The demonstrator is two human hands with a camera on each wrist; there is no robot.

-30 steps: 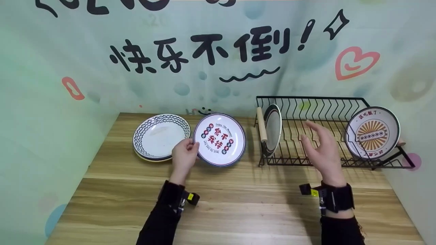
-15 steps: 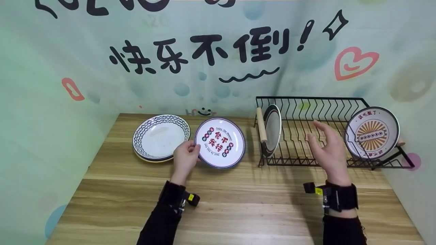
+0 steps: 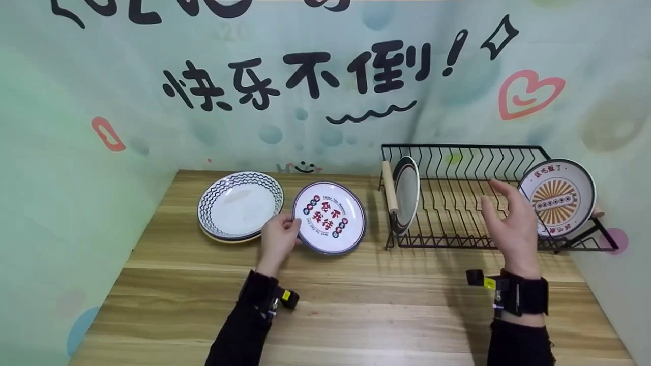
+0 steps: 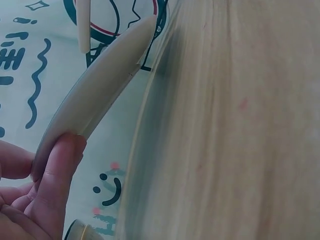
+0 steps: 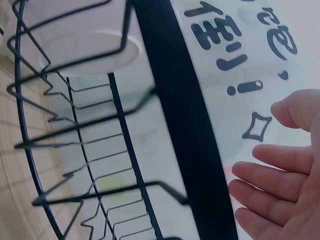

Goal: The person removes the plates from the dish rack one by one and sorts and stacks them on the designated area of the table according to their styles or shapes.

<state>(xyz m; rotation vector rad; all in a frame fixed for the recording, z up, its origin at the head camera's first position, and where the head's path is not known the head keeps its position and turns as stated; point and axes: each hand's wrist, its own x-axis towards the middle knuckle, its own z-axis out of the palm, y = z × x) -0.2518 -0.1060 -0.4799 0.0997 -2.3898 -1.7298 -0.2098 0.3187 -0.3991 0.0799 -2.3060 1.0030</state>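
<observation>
Round white ceramic plate with red and blue lettering and a dark rim [image 3: 329,217]: you hold it tilted above the wooden tabletop [image 3: 356,305], between the wave-patterned plate stack [image 3: 239,204] and the black wire dish rack [image 3: 488,203]. Your left hand [image 3: 277,239] pinches its left rim, the thumb [image 4: 55,175] lying against its pale underside. Judge it stiff, smooth, breakable and moderately heavy; grip deep on the rim. Your right hand [image 3: 511,226] hovers before the rack, fingers spread, holding nothing.
</observation>
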